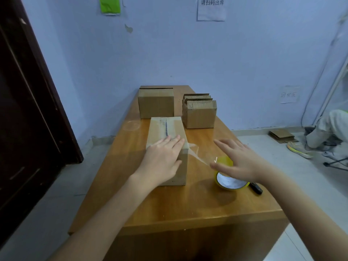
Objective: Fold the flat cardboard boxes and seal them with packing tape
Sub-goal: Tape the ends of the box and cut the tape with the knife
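Cardboard under the left hand [160, 159]: a folded box [167, 149] stands on the wooden table [169, 210], and the hand lies flat on its near top edge, fingers straight and together, pressing clear tape [195, 154] onto the closed flaps. A taped seam runs along the top beyond the fingertips. The tape strip stretches from the box's corner, just right of the left hand, across to the right hand [239, 162]. That hand hovers with fingers spread and nearly straight over a yellow tape roll [228, 180] lying on the table; its thumb appears to touch the strip, though a pinch cannot be made out. A dark tool [256, 188] lies just right of the roll, below the right wrist. Beyond both hands stand two more boxes: a closed box [156, 104] ahead of the left hand, and an open box [199, 114] ahead of the right, packed with upright flat cardboard sheets [199, 100].
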